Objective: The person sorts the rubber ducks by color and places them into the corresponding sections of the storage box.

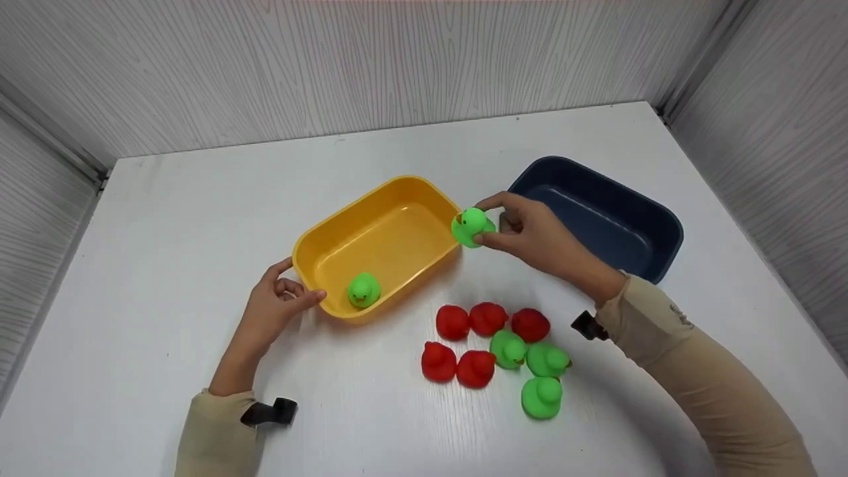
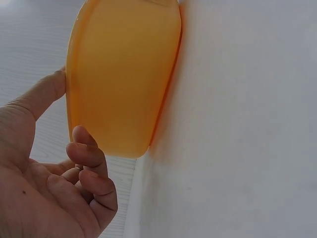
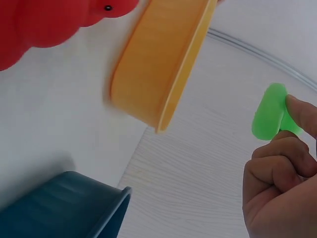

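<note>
My right hand (image 1: 540, 235) pinches a green rubber duck (image 1: 469, 228) between thumb and fingers. This duck is raised at the right end of a yellow tub (image 1: 371, 202), also visible in the right wrist view as a green shape (image 3: 268, 111). At the tub's near left corner, my left hand (image 1: 271, 305) holds the rim, thumb over the edge; the left wrist view shows its other fingers (image 2: 96, 181) curled by the tub's end wall (image 2: 124, 84). A second green duck (image 1: 363, 290) sits inside the tub, near that corner.
Several red ducks (image 1: 452, 322) lie grouped on the white table (image 1: 199, 218), in front of the tub. Beside them are three green ducks (image 1: 542, 397). A dark blue tub (image 1: 596, 212) stands at the right, partly behind my right forearm. Panelled walls (image 1: 371, 66) enclose the table.
</note>
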`<state>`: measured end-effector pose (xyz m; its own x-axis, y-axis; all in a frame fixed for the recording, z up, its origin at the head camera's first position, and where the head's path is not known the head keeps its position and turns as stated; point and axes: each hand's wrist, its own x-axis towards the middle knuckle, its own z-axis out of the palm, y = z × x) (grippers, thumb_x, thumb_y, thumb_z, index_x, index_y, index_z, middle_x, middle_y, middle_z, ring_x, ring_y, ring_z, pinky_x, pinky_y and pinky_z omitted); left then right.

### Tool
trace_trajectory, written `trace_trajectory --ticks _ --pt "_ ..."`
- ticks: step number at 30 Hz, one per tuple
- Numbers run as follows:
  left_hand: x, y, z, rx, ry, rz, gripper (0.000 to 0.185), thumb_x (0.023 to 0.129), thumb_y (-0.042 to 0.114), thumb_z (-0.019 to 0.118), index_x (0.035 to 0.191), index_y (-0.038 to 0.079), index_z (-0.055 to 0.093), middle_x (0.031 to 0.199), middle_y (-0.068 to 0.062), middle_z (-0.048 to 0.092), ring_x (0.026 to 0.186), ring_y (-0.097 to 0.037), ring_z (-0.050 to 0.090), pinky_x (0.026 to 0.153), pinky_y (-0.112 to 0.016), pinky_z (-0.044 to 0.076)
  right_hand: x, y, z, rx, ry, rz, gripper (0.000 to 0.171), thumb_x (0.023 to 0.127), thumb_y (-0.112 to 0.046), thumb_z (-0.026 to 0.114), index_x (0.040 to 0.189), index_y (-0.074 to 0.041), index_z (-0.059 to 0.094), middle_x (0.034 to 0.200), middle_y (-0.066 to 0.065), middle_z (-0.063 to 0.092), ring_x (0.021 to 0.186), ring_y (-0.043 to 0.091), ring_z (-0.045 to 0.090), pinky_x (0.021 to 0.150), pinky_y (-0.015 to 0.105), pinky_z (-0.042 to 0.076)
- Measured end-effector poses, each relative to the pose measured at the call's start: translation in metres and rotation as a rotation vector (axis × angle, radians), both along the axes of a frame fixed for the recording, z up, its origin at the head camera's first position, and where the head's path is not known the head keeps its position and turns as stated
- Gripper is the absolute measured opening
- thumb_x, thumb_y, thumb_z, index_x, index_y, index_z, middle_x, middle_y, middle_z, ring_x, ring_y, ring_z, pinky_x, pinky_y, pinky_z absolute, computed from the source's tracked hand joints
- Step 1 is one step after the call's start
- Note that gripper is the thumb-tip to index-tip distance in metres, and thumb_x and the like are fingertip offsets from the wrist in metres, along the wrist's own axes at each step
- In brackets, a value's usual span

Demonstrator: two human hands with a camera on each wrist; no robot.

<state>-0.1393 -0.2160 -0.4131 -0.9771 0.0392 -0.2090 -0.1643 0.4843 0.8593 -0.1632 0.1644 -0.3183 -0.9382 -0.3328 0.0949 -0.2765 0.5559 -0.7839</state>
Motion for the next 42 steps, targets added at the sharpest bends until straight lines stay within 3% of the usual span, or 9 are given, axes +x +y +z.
trace_trajectory --ticks 5,10,17,28,42 --pt "0.000 -0.001 0.000 -0.006 -0.004 -0.001 0.087 0.084 0.035 0.074 0.151 0.007 0.026 0.088 0.002 0.055 0.074 -0.009 0.049 0.065 -0.019 0.043 -0.007 -0.014 0.008 -0.048 0.022 0.015 0.035 0.085 -0.017 0.073 0.119 -0.012 0.064 0.057 -0.002 0.037 0.053 0.010 0.034 0.053 0.022 0.029" --pt "0.001 0.000 0.002 -0.005 -0.002 -0.002 0.087 0.084 0.036 0.074 0.151 0.008 0.026 0.089 0.001 0.055 0.073 -0.009 0.049 0.064 -0.020 0.042 -0.013 -0.029 0.008 -0.116 -0.013 0.030 0.037 0.086 -0.018 0.073 0.121 -0.013 0.063 0.060 -0.001 0.041 0.055 0.011 0.036 0.054 0.022 0.031" --pt "0.001 0.000 0.002 0.002 -0.010 -0.005 0.087 0.084 0.034 0.074 0.151 0.008 0.025 0.089 0.002 0.054 0.074 -0.009 0.049 0.064 -0.019 0.042 -0.024 -0.047 0.002 -0.119 -0.071 0.035 0.038 0.088 -0.020 0.071 0.124 -0.014 0.060 0.067 0.001 0.049 0.062 0.014 0.042 0.058 0.021 0.036" --pt "0.002 0.000 0.001 0.017 -0.022 0.008 0.086 0.085 0.033 0.074 0.151 0.009 0.025 0.086 0.004 0.053 0.074 -0.008 0.047 0.064 -0.019 0.041 -0.052 -0.063 -0.018 -0.100 -0.150 0.043 0.036 0.088 -0.019 0.071 0.121 -0.011 0.060 0.061 -0.001 0.040 0.058 0.013 0.037 0.056 0.021 0.032" --pt "0.004 -0.001 0.000 0.005 -0.026 0.006 0.087 0.085 0.033 0.073 0.152 0.009 0.023 0.089 0.003 0.054 0.076 -0.009 0.048 0.066 -0.019 0.042 -0.066 -0.077 -0.046 0.139 -0.167 0.174 0.035 0.085 -0.022 0.074 0.118 -0.014 0.064 0.066 0.000 0.041 0.064 0.015 0.040 0.058 0.024 0.032"
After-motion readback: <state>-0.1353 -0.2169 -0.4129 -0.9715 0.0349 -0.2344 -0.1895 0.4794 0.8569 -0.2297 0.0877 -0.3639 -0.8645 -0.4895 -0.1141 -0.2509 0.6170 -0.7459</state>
